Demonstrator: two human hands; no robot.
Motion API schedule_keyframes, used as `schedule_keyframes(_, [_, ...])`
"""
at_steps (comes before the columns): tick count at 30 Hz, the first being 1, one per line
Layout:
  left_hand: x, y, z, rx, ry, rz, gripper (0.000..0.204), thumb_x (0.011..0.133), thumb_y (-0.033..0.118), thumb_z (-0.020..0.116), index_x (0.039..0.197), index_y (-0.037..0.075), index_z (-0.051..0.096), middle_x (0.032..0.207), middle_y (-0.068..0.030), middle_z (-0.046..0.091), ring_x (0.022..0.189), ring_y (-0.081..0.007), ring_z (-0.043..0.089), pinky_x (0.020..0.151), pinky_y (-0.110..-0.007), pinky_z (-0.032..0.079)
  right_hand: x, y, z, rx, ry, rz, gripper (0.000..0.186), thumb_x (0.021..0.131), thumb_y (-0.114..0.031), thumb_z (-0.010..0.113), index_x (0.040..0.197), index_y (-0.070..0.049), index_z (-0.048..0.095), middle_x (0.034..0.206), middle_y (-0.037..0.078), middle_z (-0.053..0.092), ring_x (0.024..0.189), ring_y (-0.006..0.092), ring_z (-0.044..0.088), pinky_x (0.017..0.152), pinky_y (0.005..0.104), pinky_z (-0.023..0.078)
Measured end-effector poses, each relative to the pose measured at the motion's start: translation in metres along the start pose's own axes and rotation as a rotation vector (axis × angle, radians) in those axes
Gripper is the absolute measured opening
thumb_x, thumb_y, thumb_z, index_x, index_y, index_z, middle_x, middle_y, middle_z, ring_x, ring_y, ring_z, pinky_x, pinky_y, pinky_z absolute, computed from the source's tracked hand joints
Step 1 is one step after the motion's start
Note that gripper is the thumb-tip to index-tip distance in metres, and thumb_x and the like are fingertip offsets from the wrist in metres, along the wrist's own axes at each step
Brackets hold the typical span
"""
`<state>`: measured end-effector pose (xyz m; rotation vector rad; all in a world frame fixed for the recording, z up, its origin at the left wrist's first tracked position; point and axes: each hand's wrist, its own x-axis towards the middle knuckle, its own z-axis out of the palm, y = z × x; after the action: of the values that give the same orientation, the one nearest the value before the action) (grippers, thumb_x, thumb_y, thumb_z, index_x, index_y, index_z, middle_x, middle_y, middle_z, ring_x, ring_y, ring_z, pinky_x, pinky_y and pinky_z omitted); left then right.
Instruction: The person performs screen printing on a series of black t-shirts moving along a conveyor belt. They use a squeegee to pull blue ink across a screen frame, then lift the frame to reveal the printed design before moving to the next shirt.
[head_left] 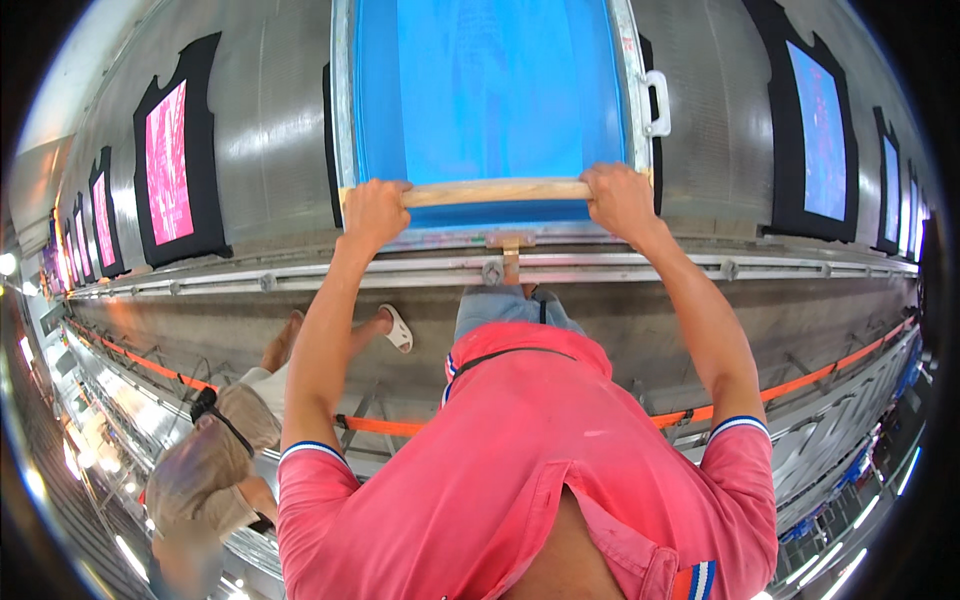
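Observation:
A long wooden-handled squeegee (497, 192) lies crosswise over the near end of a screen-printing frame (630, 85). My left hand (376, 214) is wrapped round its left end, and my right hand (620, 202) grips the right end. Bright blue ink or mesh (490, 90) fills the inside of the frame, with a lighter blue panel in the middle. The squeegee's blade is hidden beneath the wood. On the frame's right side sits a white handle (656, 104), apart from my right hand. Black cloth edges show under the frame on both sides.
Along the grey printing table (280, 110) lie black shirt pieces with pink prints (168, 165) to the left and with blue prints (818, 130) to the right. A metal rail (600, 268) runs along the near edge. Another person (225, 430) is behind at the left, beyond an orange bar (385, 426).

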<state>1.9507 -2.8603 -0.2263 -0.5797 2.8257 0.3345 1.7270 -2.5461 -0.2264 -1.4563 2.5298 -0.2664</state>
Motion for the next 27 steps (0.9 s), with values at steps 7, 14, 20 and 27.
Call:
schedule_keyframes(7, [0.195, -0.039, -0.054, 0.084, 0.108, 0.044, 0.035, 0.076, 0.014, 0.066, 0.108, 0.020, 0.079, 0.090, -0.0194, 0.073, 0.082, -0.0373, 0.070, 0.077, -0.049, 0.056, 0.183, 0.088, -0.028, -0.090, 0.062, 0.018, 0.015, 0.079, -0.010, 0.060, 0.087, -0.010, 0.072, 0.089, 0.010, 0.070, 0.084, 0.0328, 0.070, 0.071, 0.0472, 0.057])
schedule_keyframes(14, [0.378, -0.075, -0.113, 0.125, 0.151, -0.024, 0.036, 0.079, 0.018, 0.064, 0.112, 0.021, 0.078, 0.100, -0.0195, 0.073, 0.093, -0.0383, 0.071, 0.084, -0.048, 0.056, 0.363, 0.165, -0.060, -0.325, 0.066, 0.053, 0.022, 0.086, -0.022, 0.067, 0.107, -0.015, 0.073, 0.099, 0.010, 0.072, 0.089, 0.0318, 0.071, 0.076, 0.0455, 0.058])
schedule_keyframes(20, [0.453, -0.091, -0.137, 0.212, 0.164, 0.030, 0.036, 0.075, 0.017, 0.059, 0.105, 0.016, 0.078, 0.097, -0.0205, 0.073, 0.094, -0.0412, 0.070, 0.083, -0.051, 0.056, 0.439, 0.218, -0.058, -0.302, 0.136, -0.047, 0.019, 0.072, -0.017, 0.064, 0.087, -0.008, 0.072, 0.089, 0.017, 0.072, 0.092, 0.0366, 0.069, 0.078, 0.0500, 0.055])
schedule_keyframes(27, [0.441, -0.095, -0.120, 0.217, 0.206, 0.021, 0.039, 0.076, 0.016, 0.060, 0.110, 0.022, 0.078, 0.089, -0.0163, 0.074, 0.087, -0.0371, 0.071, 0.079, -0.048, 0.057, 0.430, 0.189, -0.070, -0.291, 0.099, 0.025, 0.018, 0.071, -0.017, 0.065, 0.084, -0.007, 0.072, 0.083, 0.018, 0.072, 0.085, 0.0384, 0.070, 0.075, 0.0504, 0.055])
